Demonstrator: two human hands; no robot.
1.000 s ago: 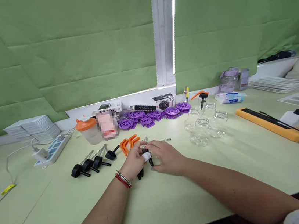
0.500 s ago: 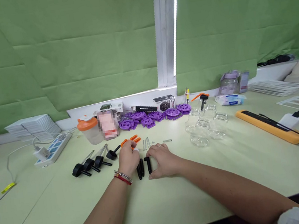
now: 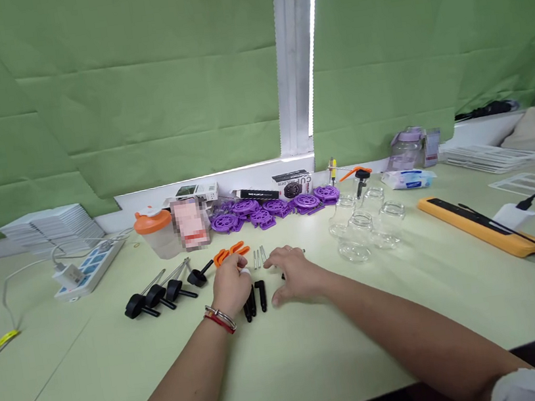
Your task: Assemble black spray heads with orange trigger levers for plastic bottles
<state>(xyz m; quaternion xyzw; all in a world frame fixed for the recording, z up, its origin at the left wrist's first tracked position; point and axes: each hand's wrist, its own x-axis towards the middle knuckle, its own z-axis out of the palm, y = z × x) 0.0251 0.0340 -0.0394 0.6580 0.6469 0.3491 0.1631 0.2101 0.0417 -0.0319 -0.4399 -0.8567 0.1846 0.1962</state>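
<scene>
Hands met over a cluster of small parts near the middle of the pale green table [image 3: 75, 387]. The left hand [image 3: 231, 286] lay knuckles-up with fingers curled beside three short black tubes [image 3: 255, 298]; whether it pinched anything I could not tell. The right hand [image 3: 294, 275] rested flat and loosely spread, gripping nothing visible, its fingertips just beside the thin metal pins [image 3: 258, 258]. Orange levers [image 3: 229, 253] lay just beyond the left knuckles. By my judgement, a sideways sweep of either palm risked rolling the tubes or scattering the pins, and a wider reach rightward might have knocked the glass jars [image 3: 364, 230] standing near.
</scene>
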